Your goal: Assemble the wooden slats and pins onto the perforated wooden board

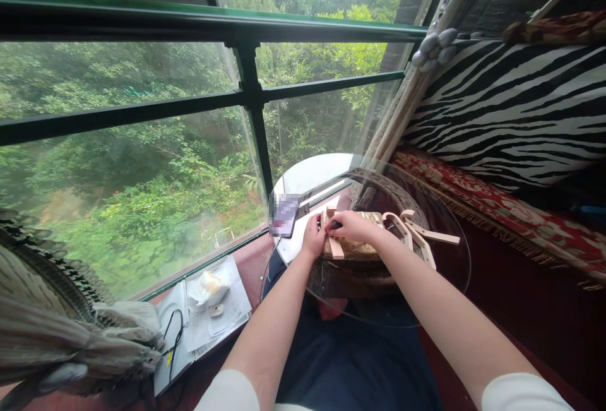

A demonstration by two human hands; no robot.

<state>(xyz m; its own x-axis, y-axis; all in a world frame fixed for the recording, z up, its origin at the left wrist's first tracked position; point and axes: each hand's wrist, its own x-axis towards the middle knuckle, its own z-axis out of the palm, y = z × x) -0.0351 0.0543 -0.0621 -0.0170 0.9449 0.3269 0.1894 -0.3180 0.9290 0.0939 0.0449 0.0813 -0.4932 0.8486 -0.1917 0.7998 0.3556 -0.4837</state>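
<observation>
A: Where are the hands?
B: Both are over the round glass table (466, 272), close together, a little right of the scene's middle. The left hand (313, 238) is on the left, the right hand (354, 226) just beside it.

A: What does the right one have?
B: A small dark object (336, 225), pinched between its fingers. Most of it is hidden, so I can't say what it is.

A: And the left?
B: Its fingertips are against the pale wooden piece (336, 249), near the right hand's fingers. I can't tell whether they pinch it or only rest there.

A: Where exactly is that piece?
B: Under and between the hands, its near end sticking out towards the person. It lies over something gold-brown (360, 250), partly covered by the hands.

A: Anything else on the table?
B: More wooden parts (416, 234) to the right of the hands, one curved and some straight, overlapping one another. A phone (286, 218) is at the left, partly blurred out.

A: And around it?
B: Farther left, near the window (142, 209), there are papers (237, 297) with a crumpled wrapper (211, 286) on top and a black cable (178, 338) beside it. On the far right are a zebra-striped cloth (511, 108) and a red patterned cover (473, 190).
</observation>
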